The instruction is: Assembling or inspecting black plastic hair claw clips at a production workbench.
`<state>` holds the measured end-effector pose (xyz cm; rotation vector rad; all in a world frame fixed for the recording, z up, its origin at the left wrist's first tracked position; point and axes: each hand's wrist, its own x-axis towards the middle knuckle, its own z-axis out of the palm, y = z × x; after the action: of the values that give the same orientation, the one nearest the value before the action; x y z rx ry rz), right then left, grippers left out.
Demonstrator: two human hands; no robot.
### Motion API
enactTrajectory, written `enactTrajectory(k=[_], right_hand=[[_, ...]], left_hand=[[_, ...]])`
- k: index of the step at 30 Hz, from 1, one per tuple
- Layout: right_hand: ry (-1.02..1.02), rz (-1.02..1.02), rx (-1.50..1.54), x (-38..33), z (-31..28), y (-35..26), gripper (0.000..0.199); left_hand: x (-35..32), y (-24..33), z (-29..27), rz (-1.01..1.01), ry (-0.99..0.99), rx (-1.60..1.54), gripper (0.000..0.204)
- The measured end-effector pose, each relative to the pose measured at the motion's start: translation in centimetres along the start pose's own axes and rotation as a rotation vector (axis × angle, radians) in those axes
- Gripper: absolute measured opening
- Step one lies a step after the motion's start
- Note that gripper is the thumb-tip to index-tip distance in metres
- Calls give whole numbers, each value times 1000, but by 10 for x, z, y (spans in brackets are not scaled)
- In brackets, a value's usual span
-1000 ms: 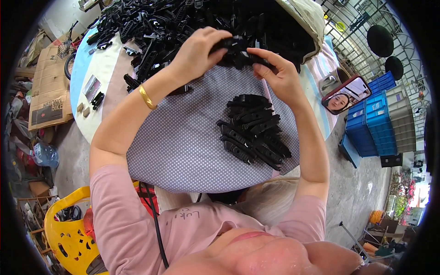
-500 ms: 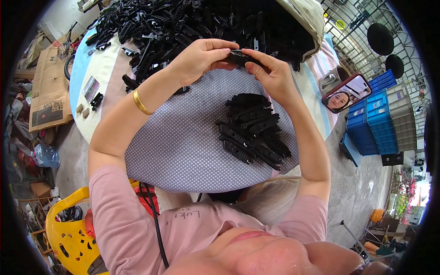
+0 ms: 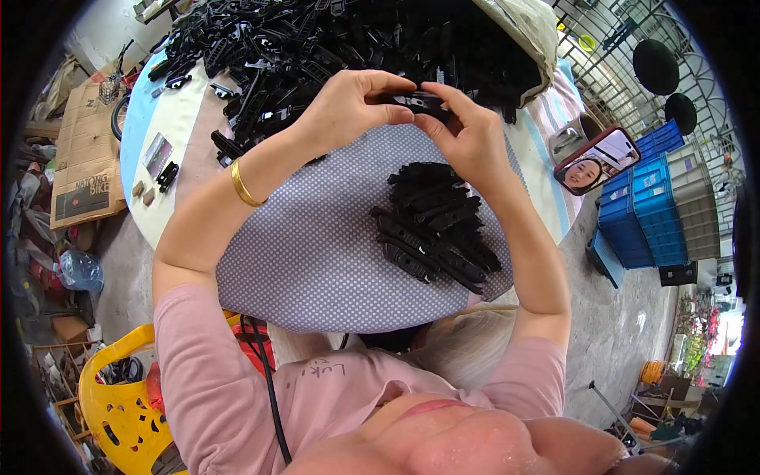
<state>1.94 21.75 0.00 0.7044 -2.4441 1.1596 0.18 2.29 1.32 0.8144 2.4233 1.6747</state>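
Between my two hands is a long, narrow black plastic part (image 3: pixel 418 100), raised above the far side of the cloth. The thumb and fingers of my left hand (image 3: pixel 358 103) pinch its left end. At its right end, my right hand (image 3: pixel 467 131) grips it the same way. Its surface shines; its exact kind I cannot make out. Nearer to me, toward the right, lies a stacked pile of similar black plastic parts (image 3: pixel 435 222). Beyond my hands spreads a large loose heap of black parts (image 3: pixel 269 55).
A dotted grey cloth (image 3: pixel 317 261) covers the near table. A pale sack (image 3: pixel 538 39) lies open at the far right. To the right are a propped phone (image 3: pixel 599 161) and stacked blue crates (image 3: pixel 653 202). A yellow chair (image 3: pixel 119 396) stands at lower left.
The black part has turned in my fingers, so a shinier face now shows. Both thumbs have shifted lower along it. The pile on the cloth looks the same.
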Motion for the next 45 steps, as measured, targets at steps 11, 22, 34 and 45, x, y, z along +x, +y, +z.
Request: enactTrajectory(k=[11,22,34,45], right_hand=[[-91,-99,-29,3,-8,2,37],[-17,244,365,23,-38,50,25],[51,-238,-653,23,8,78,45],[-63,-110,-428,13,-10,62,21]], left_hand=[[-7,6,3,197,53,193,31],[-3,-21,12,-52,-169,4,32],[-2,-12,2,258,-82,654,23],[8,-34,-15,192,-7,1073,22]])
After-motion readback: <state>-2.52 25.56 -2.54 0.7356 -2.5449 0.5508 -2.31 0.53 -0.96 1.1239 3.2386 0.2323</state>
